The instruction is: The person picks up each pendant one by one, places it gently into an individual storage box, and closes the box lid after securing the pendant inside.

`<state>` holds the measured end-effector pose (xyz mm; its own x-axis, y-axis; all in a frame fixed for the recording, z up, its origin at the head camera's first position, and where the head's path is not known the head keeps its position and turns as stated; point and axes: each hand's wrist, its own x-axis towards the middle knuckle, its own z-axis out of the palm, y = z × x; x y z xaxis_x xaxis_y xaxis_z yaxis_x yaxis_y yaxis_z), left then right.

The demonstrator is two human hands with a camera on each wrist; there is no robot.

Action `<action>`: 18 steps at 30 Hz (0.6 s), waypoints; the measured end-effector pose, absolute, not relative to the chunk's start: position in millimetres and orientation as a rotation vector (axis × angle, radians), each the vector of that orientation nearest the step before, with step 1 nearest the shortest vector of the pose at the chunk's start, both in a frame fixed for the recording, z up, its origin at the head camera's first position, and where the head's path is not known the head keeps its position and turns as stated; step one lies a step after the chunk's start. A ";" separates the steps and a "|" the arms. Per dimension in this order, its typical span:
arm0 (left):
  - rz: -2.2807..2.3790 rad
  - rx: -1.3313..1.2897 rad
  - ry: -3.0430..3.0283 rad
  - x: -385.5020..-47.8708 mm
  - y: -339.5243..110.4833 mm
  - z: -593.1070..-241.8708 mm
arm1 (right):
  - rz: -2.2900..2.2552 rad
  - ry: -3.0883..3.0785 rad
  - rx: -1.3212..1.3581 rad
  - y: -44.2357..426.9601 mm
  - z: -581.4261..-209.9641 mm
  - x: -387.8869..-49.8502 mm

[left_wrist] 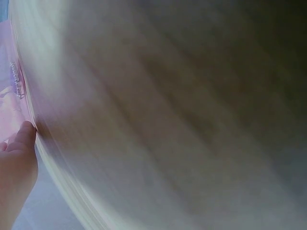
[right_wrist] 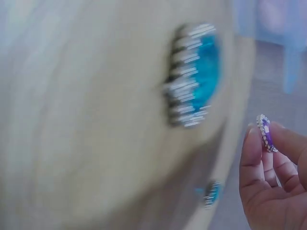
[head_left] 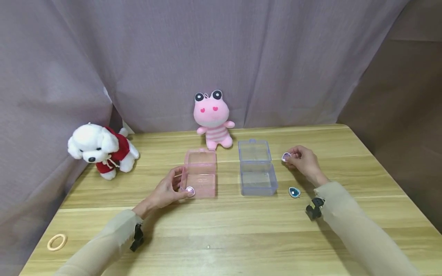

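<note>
My left hand (head_left: 166, 192) grips the left side of the open pink box (head_left: 201, 187), thumb at its front corner. A pale purple gem (head_left: 190, 191) shows beside that thumb; in the left wrist view a gem (left_wrist: 17, 80) appears against the pink plastic, with the left hand (left_wrist: 18, 165) below it. Between thumb and fingers my right hand (head_left: 306, 163) pinches a purple gem (head_left: 286, 156) with a beaded rim, right of the open clear-lilac box (head_left: 258, 184). A teal gem (head_left: 294, 192) lies nearer on the table.
A white plush dog (head_left: 119, 147) in red stands at the back left, and a pink plush frog (head_left: 212, 115) sits behind the boxes. On the front left lies a wooden ring (head_left: 56, 242). The right wrist view shows a second, smaller-looking teal piece (right_wrist: 212, 194).
</note>
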<state>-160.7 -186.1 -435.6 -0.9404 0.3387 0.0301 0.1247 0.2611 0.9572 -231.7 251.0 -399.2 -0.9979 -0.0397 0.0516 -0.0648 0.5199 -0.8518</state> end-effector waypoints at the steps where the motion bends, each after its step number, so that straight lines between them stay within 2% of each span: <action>1: 1.756 0.435 2.342 -160.5 -186.3 -435.7 | 1.575 -2.674 0.107 249.1 -395.3 -230.2; 5: 1.754 0.432 2.346 -160.3 -187.8 -435.6 | 1.757 -2.515 0.195 232.0 -373.4 -224.3; 10: 1.753 0.427 2.347 -159.3 -189.0 -435.1 | 1.920 -2.432 0.291 189.3 -350.2 -215.8; 18: 1.710 0.420 2.381 -159.0 -187.1 -432.8 | 2.188 -2.337 0.371 104.8 -351.5 -200.5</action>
<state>-159.0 -187.1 -432.8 -0.9440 0.3294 0.0182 0.1225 0.2986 0.9465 -200.5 104.8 -351.5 -0.9703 -0.2216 0.0974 -0.1118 0.0531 -0.9923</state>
